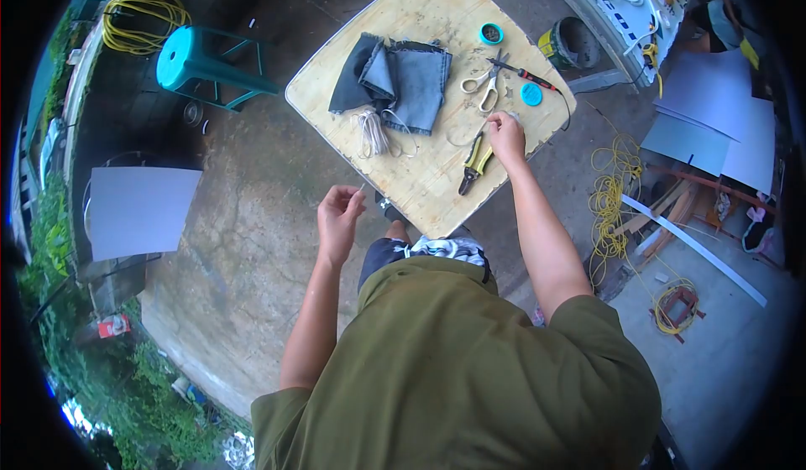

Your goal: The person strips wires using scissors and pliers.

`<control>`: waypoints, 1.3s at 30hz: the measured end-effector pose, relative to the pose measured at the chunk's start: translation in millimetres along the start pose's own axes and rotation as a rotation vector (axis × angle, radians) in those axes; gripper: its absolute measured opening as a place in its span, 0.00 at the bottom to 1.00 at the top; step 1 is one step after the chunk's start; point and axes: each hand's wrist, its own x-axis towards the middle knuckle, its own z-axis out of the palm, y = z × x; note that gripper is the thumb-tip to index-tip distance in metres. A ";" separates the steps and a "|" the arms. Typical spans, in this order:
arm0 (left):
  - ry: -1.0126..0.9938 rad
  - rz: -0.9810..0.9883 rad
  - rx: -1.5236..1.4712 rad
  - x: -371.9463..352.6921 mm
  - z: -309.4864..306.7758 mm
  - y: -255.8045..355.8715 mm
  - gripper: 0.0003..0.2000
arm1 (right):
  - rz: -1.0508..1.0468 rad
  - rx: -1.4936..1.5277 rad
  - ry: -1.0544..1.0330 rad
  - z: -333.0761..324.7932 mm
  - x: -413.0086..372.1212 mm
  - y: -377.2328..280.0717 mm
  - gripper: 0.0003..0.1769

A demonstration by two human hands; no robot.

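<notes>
Left hand (340, 214) pinches a thread (362, 188) off the table (420, 17) edge, right hand (506, 134) closes on a white bit (514, 116) by the pliers (475, 161) — seemingly drawing out a length, which next calls for steady tension.

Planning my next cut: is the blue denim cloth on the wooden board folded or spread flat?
Folded: the blue denim cloth lies bunched in overlapping layers, not flat.

A thin pale strand (362, 188) (barely visible) stands upright, pinched in the left hand (340, 216); yellow-handled pliers (474, 161) lie flat, well apart.
</notes>
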 end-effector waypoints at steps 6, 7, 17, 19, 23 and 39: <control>0.057 -0.027 0.012 2.8 -42.9 -20.1 0.08 | 0.026 0.030 0.154 -26.5 22.9 0.6 0.07; 0.060 -0.026 0.011 2.9 -46.8 -20.4 0.08 | 0.021 0.011 0.113 -25.4 22.0 0.1 0.08; 0.062 -0.039 -0.014 -1.7 -62.3 -28.7 0.05 | -0.206 -0.197 -0.250 29.2 -79.9 -12.5 0.11; 0.053 -0.061 -0.017 -5.5 -61.5 -24.1 0.06 | -0.293 -0.363 -0.181 19.2 -80.0 -2.0 0.16; 0.028 -0.067 -0.028 -10.5 -54.1 -14.8 0.06 | -0.501 -0.669 -0.242 5.6 -68.9 22.3 0.21; -0.047 -0.070 -0.022 -25.7 -62.5 -45.6 0.08 | -0.337 -0.376 -0.376 -3.3 -135.4 18.3 0.10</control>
